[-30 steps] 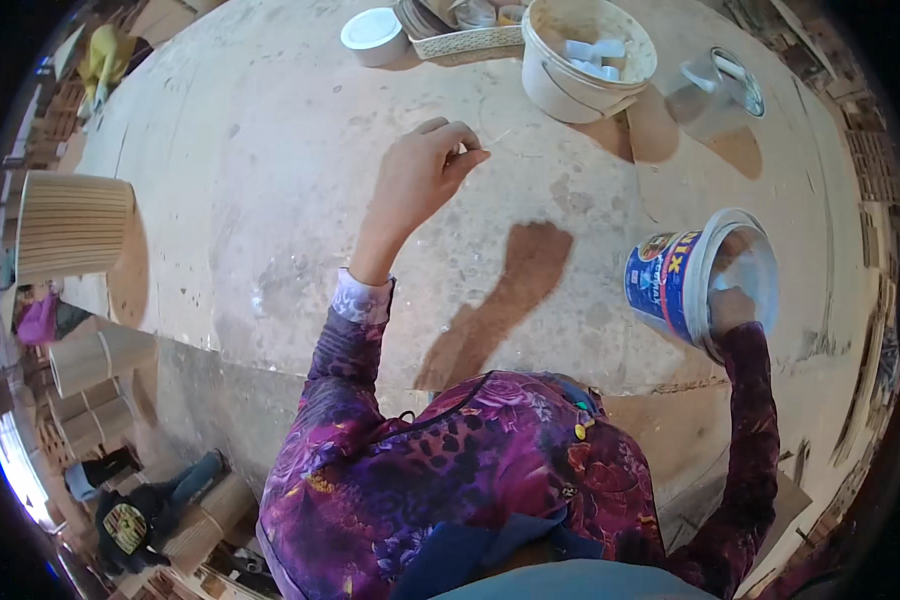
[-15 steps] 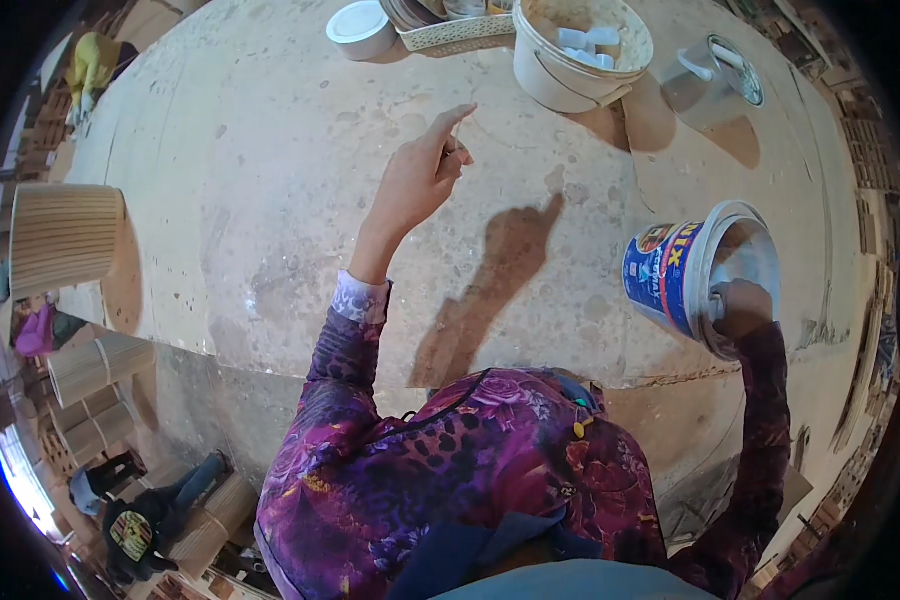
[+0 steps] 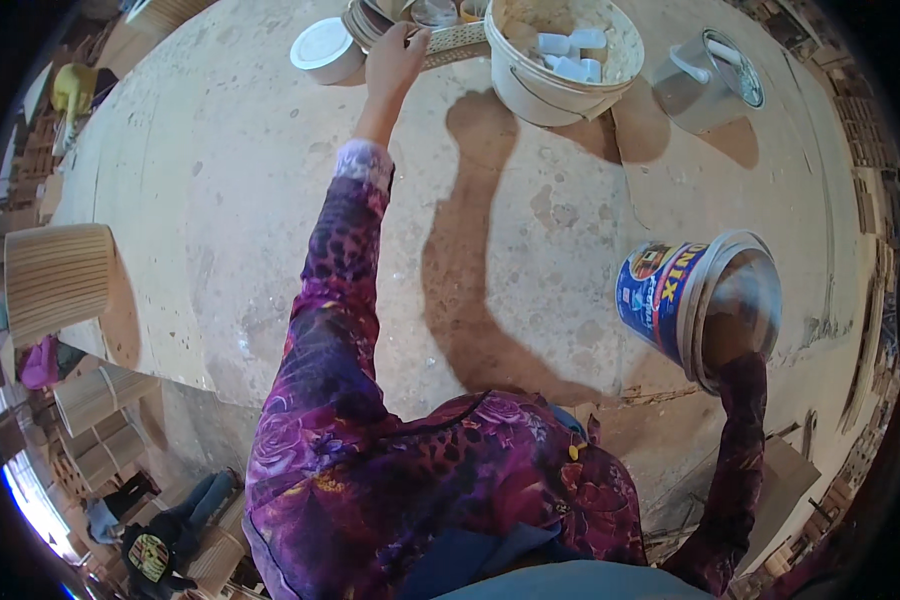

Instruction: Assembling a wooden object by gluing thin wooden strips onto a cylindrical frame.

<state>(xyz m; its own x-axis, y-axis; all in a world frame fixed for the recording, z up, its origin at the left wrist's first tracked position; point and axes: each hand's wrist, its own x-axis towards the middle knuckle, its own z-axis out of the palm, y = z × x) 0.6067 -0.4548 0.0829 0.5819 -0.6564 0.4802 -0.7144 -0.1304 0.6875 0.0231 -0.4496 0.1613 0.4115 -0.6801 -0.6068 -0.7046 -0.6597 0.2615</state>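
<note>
My left arm is stretched far forward over the table. The left hand (image 3: 395,65) is at the near edge of a white lattice basket (image 3: 455,42), its fingers curled beside a stack of round, dark-faced pieces (image 3: 363,22). What lies between those fingers is too small to make out. At the right, a blue-labelled plastic bucket (image 3: 660,290) with a pale rim leans over, its mouth turned toward the right. My right hand (image 3: 732,338) reaches into that mouth; its fingers are hidden in shade.
Left of the basket stands a white lidded tub (image 3: 327,50). A large white pail (image 3: 540,95) holds several white plastic pieces; a clear bucket (image 3: 705,85) is to its right. A ribbed wooden bundle (image 3: 60,280) stands on the left. Other people (image 3: 155,550) are at lower left.
My left hand has moved forward from mid-table to the basket, and its pointing finger has curled in. My right hand and the leaning bucket have shifted slightly nearer me.
</note>
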